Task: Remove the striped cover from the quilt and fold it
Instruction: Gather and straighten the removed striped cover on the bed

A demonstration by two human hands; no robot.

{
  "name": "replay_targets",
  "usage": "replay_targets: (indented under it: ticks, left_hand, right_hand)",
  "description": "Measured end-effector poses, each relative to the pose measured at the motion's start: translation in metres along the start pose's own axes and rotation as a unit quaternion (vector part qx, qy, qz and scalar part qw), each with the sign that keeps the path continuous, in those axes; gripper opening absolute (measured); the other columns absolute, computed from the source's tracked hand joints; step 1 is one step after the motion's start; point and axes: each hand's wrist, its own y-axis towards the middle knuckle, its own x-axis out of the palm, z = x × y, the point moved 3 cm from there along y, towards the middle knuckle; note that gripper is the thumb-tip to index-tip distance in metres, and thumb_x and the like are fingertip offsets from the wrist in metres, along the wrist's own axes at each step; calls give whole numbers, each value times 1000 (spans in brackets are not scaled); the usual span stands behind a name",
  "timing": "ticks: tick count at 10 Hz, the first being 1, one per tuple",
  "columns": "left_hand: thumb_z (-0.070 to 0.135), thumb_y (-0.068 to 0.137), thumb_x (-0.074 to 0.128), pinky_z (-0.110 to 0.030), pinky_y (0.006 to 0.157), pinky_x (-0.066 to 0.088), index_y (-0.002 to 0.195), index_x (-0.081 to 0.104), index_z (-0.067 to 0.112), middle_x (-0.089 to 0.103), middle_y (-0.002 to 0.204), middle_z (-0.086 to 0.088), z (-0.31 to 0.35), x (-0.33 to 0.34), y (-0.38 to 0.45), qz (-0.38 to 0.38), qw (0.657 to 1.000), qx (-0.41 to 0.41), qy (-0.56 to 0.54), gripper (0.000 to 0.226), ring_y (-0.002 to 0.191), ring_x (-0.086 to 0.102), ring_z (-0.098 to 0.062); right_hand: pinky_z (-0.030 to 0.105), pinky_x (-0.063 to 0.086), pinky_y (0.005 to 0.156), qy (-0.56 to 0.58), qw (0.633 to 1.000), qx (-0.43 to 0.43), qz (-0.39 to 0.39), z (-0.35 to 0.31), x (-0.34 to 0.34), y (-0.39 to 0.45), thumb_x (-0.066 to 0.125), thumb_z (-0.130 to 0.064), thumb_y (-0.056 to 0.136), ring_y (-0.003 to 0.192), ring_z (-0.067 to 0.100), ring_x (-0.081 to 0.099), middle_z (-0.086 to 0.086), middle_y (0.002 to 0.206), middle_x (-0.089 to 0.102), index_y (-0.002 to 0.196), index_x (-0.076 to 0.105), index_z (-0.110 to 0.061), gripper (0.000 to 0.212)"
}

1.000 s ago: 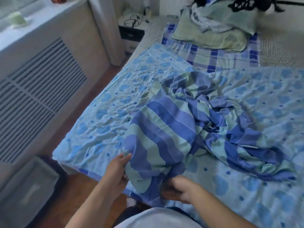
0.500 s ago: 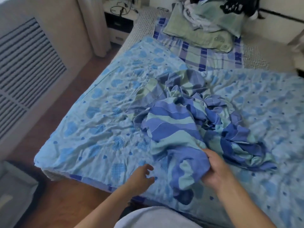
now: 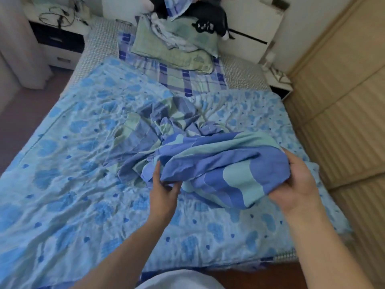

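The striped cover (image 3: pixel 218 163), blue and pale green, lies crumpled on the light blue quilt (image 3: pixel 73 174) that is spread over the bed. Its near end is lifted off the quilt between both hands, while the rest trails back in a bunched heap towards the middle of the bed. My left hand (image 3: pixel 163 184) pinches the cover's lower left edge. My right hand (image 3: pixel 298 184) grips the thick bunched right end, fingers wrapped under the cloth.
At the bed's head lie a checked sheet (image 3: pixel 173 80), a green pillow (image 3: pixel 177 53) and a pile of clothes (image 3: pixel 204 19). A nightstand (image 3: pixel 56 38) stands at the far left. A ribbed beige wardrobe (image 3: pixel 341 101) runs close along the bed's right side.
The view swung right. My right hand carried the cover's bunched end up and to the right, and my left hand, empty half a second ago, took hold of the cover's edge.
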Motion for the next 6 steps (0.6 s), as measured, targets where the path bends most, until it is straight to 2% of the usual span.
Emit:
replay_targets:
  ticks: [1, 2, 3, 4, 5, 6]
  left_hand:
    - [11, 101, 57, -30, 67, 54, 109, 71, 44, 74, 79, 5, 31, -25, 10, -32, 999, 21, 6, 37, 68, 69, -10]
    - [9, 103, 52, -32, 63, 54, 89, 74, 21, 69, 63, -1, 101, -57, 38, 16, 999, 42, -23, 29, 59, 65, -20]
    - [6, 101, 51, -29, 55, 56, 88, 73, 20, 66, 57, -2, 238, -63, 63, 4, 979, 199, -37, 30, 53, 66, -23]
    - [11, 99, 51, -35, 57, 60, 88, 73, 25, 69, 61, -8, 386, -34, 51, -71, 915, 389, -77, 29, 57, 71, -32]
    - [18, 102, 46, -37, 55, 60, 89, 64, 24, 69, 63, -13, 481, -18, 35, -22, 872, 481, -85, 23, 57, 71, -34]
    - [22, 107, 39, -41, 52, 59, 86, 50, 21, 63, 55, -9, 513, -35, 45, 56, 897, 431, -75, 23, 47, 64, -28]
  right_hand:
    - [33, 60, 57, -36, 995, 1, 89, -4, -21, 7, 71, -25, 80, 69, 18, 75, 5, 81, 76, 72, 81, -16, 16]
    - [39, 60, 76, -88, 968, 53, 229, -18, -56, 26, 53, -24, 99, 87, 27, 73, 18, 94, 74, 96, 75, -2, 31]
    - [22, 54, 50, -103, 957, 53, 266, -46, -70, 49, 49, -10, 100, 43, 13, 59, 6, 50, 60, 71, 55, -4, 30]
    - [28, 39, 52, -166, 965, -50, 197, -92, -34, 80, 51, -3, 94, 51, 16, 46, 6, 57, 49, 72, 49, -4, 22]
    - [24, 43, 48, -140, 959, -221, 114, -137, 27, 90, 60, -10, 91, 57, 14, 56, 1, 69, 61, 82, 62, -15, 11]
    - [33, 54, 57, -272, 914, -281, 112, -127, 50, 103, 62, -8, 87, 73, 18, 67, 0, 86, 70, 96, 67, -22, 18]
